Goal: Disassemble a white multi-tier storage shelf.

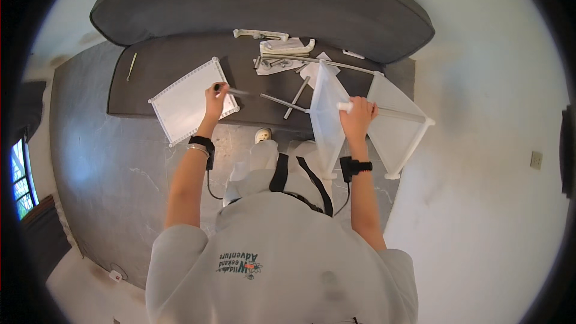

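Note:
My left hand (pixel 214 101) is closed around one end of a metal tube (pixel 237 92), which is smeared by motion and points right. Beneath that hand, a loose white shelf panel (pixel 185 103) with corner sockets lies partly over the seat's front edge. My right hand (pixel 357 119) grips a partly assembled rack (pixel 327 105) by a tube with a white end, near the nearer shelf. A second white shelf (pixel 391 105) stands to the right, joined to the first by metal tubes. From the first shelf's left side a bare tube (pixel 279 101) sticks out leftward.
On the dark grey sofa seat (pixel 138 93) lie white plastic end pieces (pixel 285 47), several loose metal tubes (pixel 297 97) and white paper or bags (pixel 279 69). A thin pale stick (pixel 131 66) lies at the left. The backrest (pixel 264 0) rises behind; a white wall (pixel 480 144) bounds the right.

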Tool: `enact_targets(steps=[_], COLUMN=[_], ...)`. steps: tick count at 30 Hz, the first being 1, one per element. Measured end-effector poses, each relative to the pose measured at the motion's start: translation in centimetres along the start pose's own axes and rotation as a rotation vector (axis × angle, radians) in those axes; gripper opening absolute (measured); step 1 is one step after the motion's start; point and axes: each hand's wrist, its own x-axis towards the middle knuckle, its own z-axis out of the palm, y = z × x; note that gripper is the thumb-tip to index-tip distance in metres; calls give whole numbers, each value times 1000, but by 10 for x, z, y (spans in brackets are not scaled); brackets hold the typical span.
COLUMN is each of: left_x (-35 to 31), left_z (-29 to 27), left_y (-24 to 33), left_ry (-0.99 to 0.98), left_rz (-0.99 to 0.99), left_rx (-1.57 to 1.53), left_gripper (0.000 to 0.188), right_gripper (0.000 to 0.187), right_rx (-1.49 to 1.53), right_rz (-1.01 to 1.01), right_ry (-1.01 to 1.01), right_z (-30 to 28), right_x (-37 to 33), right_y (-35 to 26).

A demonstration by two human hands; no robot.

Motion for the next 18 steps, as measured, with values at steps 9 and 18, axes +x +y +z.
enact_targets(steps=[9,18], left_x=[14,71], left_z=[40,151], left_y=[-56,-101], left_ry=[294,-9], left_rz=[-577,-893], left_rx=[-1031,-929], left_gripper=[26,47], right_gripper=[33,35], right_rx=[-21,-68], right_rz=[39,77], right_ry=[-75,-130], right_z=[0,6], right_x=[6,14], right_y=[-6,-12])
